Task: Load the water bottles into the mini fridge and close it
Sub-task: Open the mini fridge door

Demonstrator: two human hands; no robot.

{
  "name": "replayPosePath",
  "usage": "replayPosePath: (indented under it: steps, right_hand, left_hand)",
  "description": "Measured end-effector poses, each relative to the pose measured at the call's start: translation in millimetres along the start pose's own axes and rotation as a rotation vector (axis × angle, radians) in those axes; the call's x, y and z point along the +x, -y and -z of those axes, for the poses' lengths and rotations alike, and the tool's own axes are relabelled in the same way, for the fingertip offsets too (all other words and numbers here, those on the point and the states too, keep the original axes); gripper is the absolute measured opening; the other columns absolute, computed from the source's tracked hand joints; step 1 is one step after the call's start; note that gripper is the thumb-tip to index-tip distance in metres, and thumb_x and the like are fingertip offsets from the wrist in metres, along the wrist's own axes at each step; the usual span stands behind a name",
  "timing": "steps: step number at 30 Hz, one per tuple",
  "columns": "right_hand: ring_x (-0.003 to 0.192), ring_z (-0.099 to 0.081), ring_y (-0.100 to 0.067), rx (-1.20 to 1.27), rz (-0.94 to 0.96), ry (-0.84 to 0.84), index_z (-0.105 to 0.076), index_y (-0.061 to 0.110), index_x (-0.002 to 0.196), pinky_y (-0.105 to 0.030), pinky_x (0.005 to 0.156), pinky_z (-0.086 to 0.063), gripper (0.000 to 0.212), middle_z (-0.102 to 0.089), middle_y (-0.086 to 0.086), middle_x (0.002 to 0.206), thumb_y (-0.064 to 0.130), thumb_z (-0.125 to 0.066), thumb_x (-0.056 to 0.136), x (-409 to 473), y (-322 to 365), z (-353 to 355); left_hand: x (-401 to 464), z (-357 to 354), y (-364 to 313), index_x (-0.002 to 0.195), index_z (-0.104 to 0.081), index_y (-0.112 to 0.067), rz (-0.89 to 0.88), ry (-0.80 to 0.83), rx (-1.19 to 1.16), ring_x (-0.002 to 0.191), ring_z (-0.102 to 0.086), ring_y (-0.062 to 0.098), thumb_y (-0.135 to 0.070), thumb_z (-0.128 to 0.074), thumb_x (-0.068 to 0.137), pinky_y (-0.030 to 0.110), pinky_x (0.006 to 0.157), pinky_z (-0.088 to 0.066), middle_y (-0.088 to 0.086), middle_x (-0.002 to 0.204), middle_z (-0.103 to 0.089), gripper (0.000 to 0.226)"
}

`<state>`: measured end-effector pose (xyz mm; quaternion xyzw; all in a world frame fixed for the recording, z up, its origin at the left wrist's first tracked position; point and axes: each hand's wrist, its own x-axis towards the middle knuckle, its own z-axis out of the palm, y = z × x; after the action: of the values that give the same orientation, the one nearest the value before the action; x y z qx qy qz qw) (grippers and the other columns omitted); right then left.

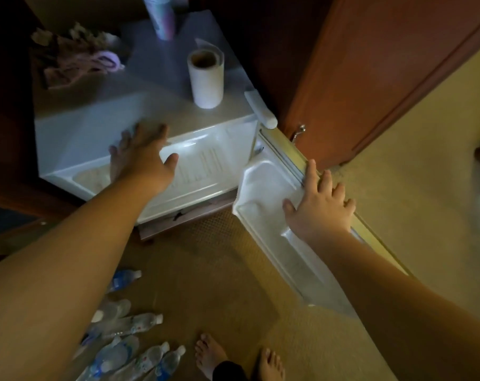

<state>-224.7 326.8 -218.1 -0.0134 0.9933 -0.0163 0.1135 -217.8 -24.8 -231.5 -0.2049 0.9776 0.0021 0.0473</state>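
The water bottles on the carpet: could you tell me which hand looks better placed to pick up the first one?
Probably the left hand. The water bottles lie on the floor under the left forearm, and that hand is open on the mini fridge top. The right hand rests on the open door, farther from them.

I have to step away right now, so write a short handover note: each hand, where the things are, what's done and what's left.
Left hand: open, flat on the top front edge of the white mini fridge.
Right hand: open, resting on the top edge of the swung-open white fridge door.
Clear plastic water bottles: all lying on the carpet, lower left, beside the bare feet.
Done: door opened.
Left: load every bottle, then close the door.
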Motion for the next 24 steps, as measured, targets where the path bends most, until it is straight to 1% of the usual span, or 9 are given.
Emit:
replayPosePath:
  steps: [3,6,9,13,16,20,24]
  right_hand:
    - [0.153,-0.011,-0.051,-0.086,-0.019,0.011,0.026,0.036,0.156,-0.075,0.114,-0.017,0.094,-0.002,-0.014,0.172,0.076,-0.028,0.09,15,-13,3]
    - [0.153,-0.001,-0.055,-0.11,-0.024,0.019,0.028,0.038,0.155,-0.078,0.113,-0.008,0.09,0.006,-0.016,0.172,0.082,-0.015,0.089,29,-22,7]
    - [0.153,0.003,-0.054,-0.108,0.011,0.015,0.028,0.04,0.155,-0.078,0.115,-0.004,0.087,0.009,-0.015,0.171,0.085,-0.006,0.088,41,-32,11]
    - [0.153,0.008,-0.053,-0.107,0.07,0.006,0.026,0.042,0.155,-0.077,0.115,-0.001,0.089,0.009,-0.014,0.172,0.089,-0.003,0.086,54,-44,13]
    - [0.153,0.009,-0.053,-0.117,0.099,0.013,0.026,0.042,0.155,-0.077,0.115,-0.001,0.093,0.009,-0.014,0.172,0.092,-0.001,0.082,62,-49,15]
    - [0.152,0.01,-0.054,-0.152,0.124,0.013,0.026,0.04,0.156,-0.078,0.115,-0.001,0.103,0.008,-0.014,0.172,0.099,0.001,0.074,68,-52,18]
    - [0.152,0.011,-0.054,-0.17,0.128,0.018,0.024,0.039,0.157,-0.079,0.115,-0.002,0.112,0.009,-0.014,0.172,0.103,0.002,0.068,67,-51,18]
  left_hand:
    - [-5,-1,-4,0.161,-0.013,-0.041,0.007,-0.009,0.098,0.152,-0.019,0.045,-0.059,-0.039,0.102,0.064,0.119,-0.025,0.014,0.169,-0.014,0.067]
    - [-8,5,-8,0.161,-0.015,-0.039,0.011,-0.014,0.09,0.152,-0.019,0.046,-0.059,-0.035,0.103,0.065,0.119,-0.024,0.015,0.168,-0.014,0.064]
    - [-8,10,-11,0.162,-0.014,-0.039,0.013,0.015,0.088,0.152,-0.016,0.046,-0.063,-0.03,0.102,0.065,0.119,-0.023,0.015,0.169,-0.012,0.066]
    - [-9,10,-8,0.162,-0.01,-0.039,0.004,0.03,0.078,0.154,-0.012,0.047,-0.07,-0.025,0.099,0.066,0.119,-0.02,0.016,0.17,-0.008,0.073]
    - [-11,9,-7,0.163,-0.009,-0.04,0.0,0.018,0.066,0.154,-0.011,0.046,-0.073,-0.023,0.097,0.067,0.119,-0.019,0.015,0.171,-0.008,0.075]
    - [-12,8,-9,0.162,-0.012,-0.04,0.026,0.011,0.057,0.154,-0.013,0.046,-0.073,-0.023,0.096,0.067,0.119,-0.019,0.015,0.171,-0.01,0.074]
    - [-12,9,-8,0.16,-0.018,-0.041,0.011,0.002,0.044,0.152,-0.015,0.048,-0.072,-0.026,0.097,0.069,0.117,-0.022,0.017,0.169,-0.014,0.07]
